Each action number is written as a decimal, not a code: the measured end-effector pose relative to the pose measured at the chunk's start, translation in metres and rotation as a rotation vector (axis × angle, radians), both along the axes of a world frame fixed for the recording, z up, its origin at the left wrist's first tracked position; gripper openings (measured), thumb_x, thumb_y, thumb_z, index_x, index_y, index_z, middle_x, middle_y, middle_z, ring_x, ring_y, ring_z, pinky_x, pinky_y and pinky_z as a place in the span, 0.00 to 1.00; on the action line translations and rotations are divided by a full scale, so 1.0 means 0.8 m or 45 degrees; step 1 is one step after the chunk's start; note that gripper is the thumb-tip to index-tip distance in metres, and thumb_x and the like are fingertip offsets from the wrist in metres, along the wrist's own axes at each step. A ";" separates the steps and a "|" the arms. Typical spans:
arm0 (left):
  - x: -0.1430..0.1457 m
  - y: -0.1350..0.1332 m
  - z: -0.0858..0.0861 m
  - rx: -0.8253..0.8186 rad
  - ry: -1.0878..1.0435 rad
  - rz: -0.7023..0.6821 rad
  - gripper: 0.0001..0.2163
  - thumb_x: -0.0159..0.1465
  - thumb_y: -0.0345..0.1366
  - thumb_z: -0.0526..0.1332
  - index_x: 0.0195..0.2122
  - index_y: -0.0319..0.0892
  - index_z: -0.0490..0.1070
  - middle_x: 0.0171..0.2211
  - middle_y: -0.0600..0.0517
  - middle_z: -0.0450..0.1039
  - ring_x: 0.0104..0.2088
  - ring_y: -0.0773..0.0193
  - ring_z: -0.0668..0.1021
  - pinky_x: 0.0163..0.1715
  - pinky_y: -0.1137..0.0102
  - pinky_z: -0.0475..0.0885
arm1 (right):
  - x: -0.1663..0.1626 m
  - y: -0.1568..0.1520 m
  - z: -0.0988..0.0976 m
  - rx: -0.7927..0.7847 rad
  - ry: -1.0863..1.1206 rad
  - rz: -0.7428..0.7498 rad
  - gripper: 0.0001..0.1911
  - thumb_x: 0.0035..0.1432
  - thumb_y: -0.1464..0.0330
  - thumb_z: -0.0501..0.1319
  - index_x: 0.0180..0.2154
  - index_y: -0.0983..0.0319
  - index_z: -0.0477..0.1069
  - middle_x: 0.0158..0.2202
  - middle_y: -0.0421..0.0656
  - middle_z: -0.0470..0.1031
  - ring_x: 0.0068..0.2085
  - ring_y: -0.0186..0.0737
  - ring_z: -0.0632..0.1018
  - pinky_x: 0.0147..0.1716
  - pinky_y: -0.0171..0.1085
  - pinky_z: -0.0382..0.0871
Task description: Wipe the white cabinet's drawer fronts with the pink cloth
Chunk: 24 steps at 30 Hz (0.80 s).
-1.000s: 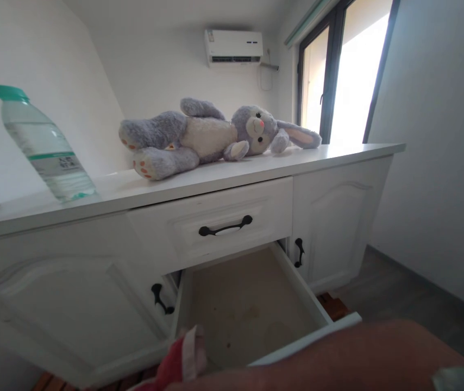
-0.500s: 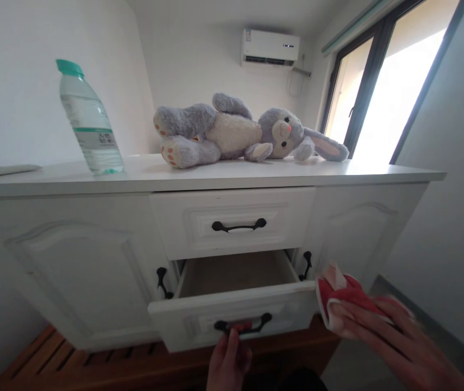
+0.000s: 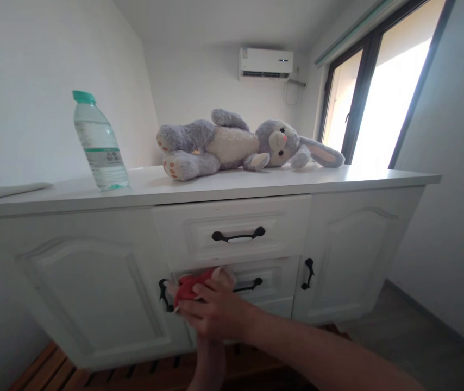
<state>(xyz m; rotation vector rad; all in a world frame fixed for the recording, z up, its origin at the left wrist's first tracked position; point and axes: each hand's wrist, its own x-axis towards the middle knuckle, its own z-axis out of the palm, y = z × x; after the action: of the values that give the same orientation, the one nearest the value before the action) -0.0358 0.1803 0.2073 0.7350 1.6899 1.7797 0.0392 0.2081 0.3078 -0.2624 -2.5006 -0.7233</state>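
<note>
Standing near the left end of the white cabinet top [image 3: 215, 187], a clear plastic water bottle [image 3: 99, 144] is upright, with a green cap and a green-edged label; the label's print is too small to read. Farther left, at the top's far left edge, lies a thin flat pale thing [image 3: 7, 191] that cannot be made out.

Below the top, the cabinet front shows one left door [image 3: 89, 288], two drawers in the middle and one right door [image 3: 350, 250]. Four black handles are in view: one on each drawer and one on each door. The left door's handle [image 3: 163, 293] is partly covered by the cloth.

A red cloth [image 3: 189, 285] with a pale edge is bunched against the left part of the lower drawer [image 3: 273, 285], which sits shut under the upper drawer [image 3: 232, 231]. The right hand [image 3: 215, 312] lies over the cloth, its fingers [image 3: 193, 309] curled and gripping it against the drawer front. The left hand is hidden behind the right wrist; only its forearm [image 3: 209, 364] rises from the bottom edge, so whether its fingers are open or closed cannot be told.

One grey plush rabbit [image 3: 236, 144] lies on its side along the middle of the top, with cream belly, orange paw pads, pink nose and long ears toward the right end.

On the back wall hangs one white air conditioner [image 3: 265, 62]; its small marking is unreadable. A dark-framed window [image 3: 362, 98] stands at the right.
</note>
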 end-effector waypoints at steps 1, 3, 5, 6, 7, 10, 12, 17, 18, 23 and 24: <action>-0.013 -0.005 0.003 -0.019 -0.041 0.093 0.19 0.65 0.41 0.49 0.44 0.36 0.76 0.44 0.38 0.81 0.49 0.54 0.81 0.47 0.59 0.78 | -0.019 0.015 -0.009 -0.008 -0.043 0.020 0.16 0.70 0.70 0.50 0.43 0.61 0.76 0.49 0.40 0.76 0.50 0.45 0.71 0.44 0.44 0.68; -0.037 -0.014 0.013 0.043 -0.150 0.209 0.22 0.64 0.41 0.53 0.57 0.39 0.69 0.55 0.40 0.77 0.51 0.56 0.81 0.52 0.59 0.76 | -0.049 0.040 -0.025 -0.002 -0.087 0.052 0.16 0.70 0.70 0.48 0.42 0.63 0.75 0.46 0.43 0.77 0.49 0.45 0.71 0.42 0.43 0.68; -0.054 -0.016 0.025 0.139 -0.147 0.218 0.26 0.63 0.42 0.59 0.63 0.46 0.64 0.64 0.43 0.69 0.60 0.54 0.75 0.63 0.55 0.66 | -0.063 0.057 -0.036 0.005 -0.090 0.057 0.15 0.70 0.71 0.50 0.44 0.65 0.74 0.46 0.45 0.77 0.48 0.46 0.72 0.41 0.44 0.67; -0.056 -0.016 0.031 0.154 -0.082 0.192 0.27 0.63 0.43 0.60 0.64 0.46 0.64 0.66 0.43 0.67 0.64 0.52 0.71 0.66 0.54 0.61 | -0.063 0.061 -0.040 0.006 -0.078 0.052 0.14 0.69 0.71 0.51 0.44 0.67 0.74 0.46 0.47 0.77 0.49 0.47 0.72 0.41 0.45 0.66; -0.054 -0.014 0.036 0.140 0.024 0.141 0.27 0.64 0.44 0.58 0.64 0.45 0.64 0.66 0.43 0.66 0.66 0.52 0.67 0.68 0.54 0.57 | -0.058 0.064 -0.042 0.005 -0.060 0.037 0.13 0.69 0.71 0.51 0.45 0.68 0.74 0.46 0.48 0.76 0.49 0.47 0.72 0.42 0.45 0.66; -0.024 -0.006 0.038 0.022 0.283 0.001 0.26 0.67 0.43 0.53 0.63 0.36 0.65 0.66 0.38 0.66 0.68 0.50 0.66 0.70 0.54 0.55 | -0.011 0.066 -0.048 0.009 0.038 -0.057 0.12 0.68 0.72 0.53 0.46 0.69 0.73 0.46 0.49 0.76 0.51 0.49 0.72 0.45 0.47 0.66; 0.014 0.000 0.030 0.017 0.410 -0.161 0.27 0.67 0.42 0.52 0.63 0.33 0.65 0.66 0.37 0.65 0.67 0.50 0.67 0.69 0.54 0.57 | 0.044 0.065 -0.052 0.037 0.114 -0.117 0.11 0.68 0.71 0.55 0.45 0.67 0.74 0.46 0.48 0.77 0.51 0.48 0.71 0.47 0.48 0.66; 0.127 0.013 0.018 0.174 0.648 -0.676 0.26 0.64 0.34 0.53 0.63 0.29 0.63 0.66 0.35 0.65 0.68 0.51 0.66 0.69 0.54 0.59 | 0.203 0.056 -0.055 0.113 0.299 -0.345 0.09 0.65 0.72 0.59 0.43 0.62 0.78 0.45 0.47 0.80 0.52 0.46 0.72 0.51 0.49 0.67; 0.146 0.016 0.021 0.190 0.669 -0.767 0.27 0.63 0.32 0.54 0.64 0.28 0.63 0.66 0.35 0.65 0.68 0.51 0.66 0.69 0.54 0.59 | 0.227 0.054 -0.053 0.112 0.315 -0.388 0.10 0.65 0.73 0.59 0.44 0.62 0.78 0.45 0.47 0.80 0.53 0.47 0.72 0.52 0.50 0.66; 0.195 0.019 0.015 0.189 0.652 -0.960 0.30 0.62 0.29 0.54 0.66 0.31 0.58 0.70 0.39 0.59 0.70 0.54 0.62 0.70 0.57 0.56 | 0.284 0.047 -0.078 0.106 0.344 -0.493 0.13 0.65 0.75 0.57 0.47 0.64 0.77 0.48 0.48 0.81 0.56 0.52 0.70 0.54 0.57 0.66; 0.196 0.019 0.002 0.159 0.641 -0.967 0.30 0.61 0.29 0.54 0.66 0.30 0.58 0.69 0.39 0.59 0.70 0.53 0.62 0.70 0.56 0.56 | 0.284 0.047 -0.095 0.097 0.358 -0.491 0.13 0.65 0.75 0.57 0.47 0.64 0.77 0.48 0.47 0.81 0.56 0.52 0.71 0.54 0.57 0.66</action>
<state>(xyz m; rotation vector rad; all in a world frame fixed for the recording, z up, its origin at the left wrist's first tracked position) 0.1211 0.1954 0.2091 1.7182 1.2946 1.2115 0.2664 0.2453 0.2315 -0.7772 -2.1716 -0.8617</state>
